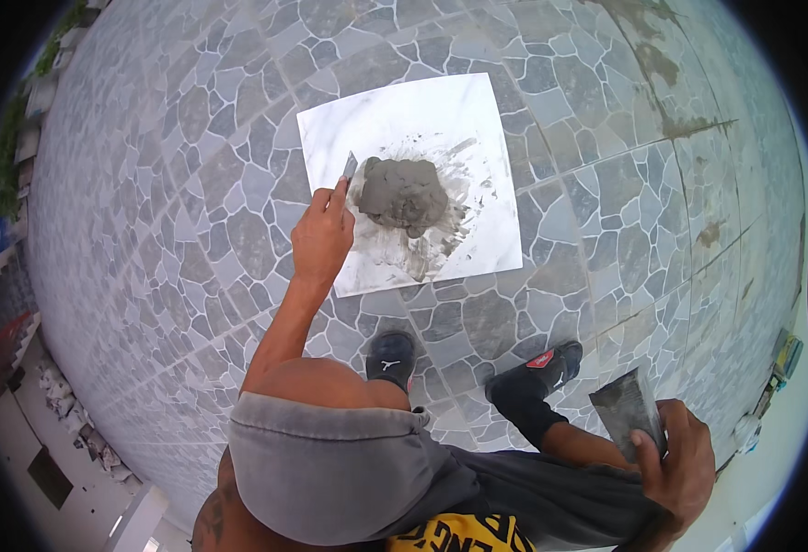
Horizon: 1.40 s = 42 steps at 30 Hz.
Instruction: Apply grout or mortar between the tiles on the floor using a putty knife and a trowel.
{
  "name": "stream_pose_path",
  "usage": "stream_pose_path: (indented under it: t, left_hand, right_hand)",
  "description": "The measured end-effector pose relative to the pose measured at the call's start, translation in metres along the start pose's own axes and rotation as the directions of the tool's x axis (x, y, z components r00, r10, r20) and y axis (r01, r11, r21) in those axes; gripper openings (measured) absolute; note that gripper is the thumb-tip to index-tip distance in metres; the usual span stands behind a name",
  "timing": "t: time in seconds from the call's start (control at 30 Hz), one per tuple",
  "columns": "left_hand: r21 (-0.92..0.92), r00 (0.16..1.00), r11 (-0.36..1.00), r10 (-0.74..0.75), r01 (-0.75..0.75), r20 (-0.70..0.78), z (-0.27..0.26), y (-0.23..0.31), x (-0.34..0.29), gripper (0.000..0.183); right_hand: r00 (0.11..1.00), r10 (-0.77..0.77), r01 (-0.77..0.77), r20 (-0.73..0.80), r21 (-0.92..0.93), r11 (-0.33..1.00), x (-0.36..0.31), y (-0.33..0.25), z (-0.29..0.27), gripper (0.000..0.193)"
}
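Observation:
A heap of wet grey mortar (406,195) lies on a square white tile (358,115) with faint grey veins, and smears spread around it. My left hand (323,230) is closed round a small putty knife (351,165), whose blade stands just left of the heap; its handle is mostly hidden in my fingers. Off to the right, beside my leg, my right hand (682,455) grips a wide metal scraper (627,409). Grey residue coats the scraper's blade, which is raised away from the tile and the mortar.
Under the tile runs a stone-patterned floor (225,207) with pale joints. My two dark shoes (391,357) stand close to the tile's near edge. Brown stains (654,63) mark the floor at the far right. Rubble (80,414) lies along the left rim.

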<state>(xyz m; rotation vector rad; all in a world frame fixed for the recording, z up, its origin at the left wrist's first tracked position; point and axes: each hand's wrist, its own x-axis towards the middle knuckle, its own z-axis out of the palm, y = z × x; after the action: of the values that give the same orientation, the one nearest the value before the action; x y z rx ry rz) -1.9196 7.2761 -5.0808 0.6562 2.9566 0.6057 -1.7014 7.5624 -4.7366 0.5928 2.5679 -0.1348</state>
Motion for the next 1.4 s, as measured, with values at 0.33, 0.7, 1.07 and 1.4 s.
stream_pose_path:
  t: [0.33,0.7,1.07,1.4]
  left_hand:
    - [-0.148,0.997,0.989,0.028,-0.018,0.066,0.049,0.006,-0.035,0.044]
    - [-0.041,0.993,0.998,0.050,-0.046,0.105,-0.010,-0.032,-0.037,0.038]
    - [-0.017,0.984,0.995,0.095,-0.093,0.148,0.035,0.001,-0.052,0.044]
    - [-0.045,0.996,0.997,-0.055,0.059,0.070,0.025,-0.006,0.001,0.035]
  right_hand:
    - [0.997,0.060,-0.060,0.054,-0.003,0.998,-0.001,-0.005,-0.008,0.027]
    - [0.998,-0.054,0.054,0.013,0.040,0.998,-0.004,-0.039,-0.015,0.028]
    - [0.998,0.025,-0.027,0.057,0.041,0.999,0.005,-0.021,0.010,0.027]
    - [0.999,0.039,-0.040,0.027,0.041,0.998,0.007,0.000,0.010,0.031]
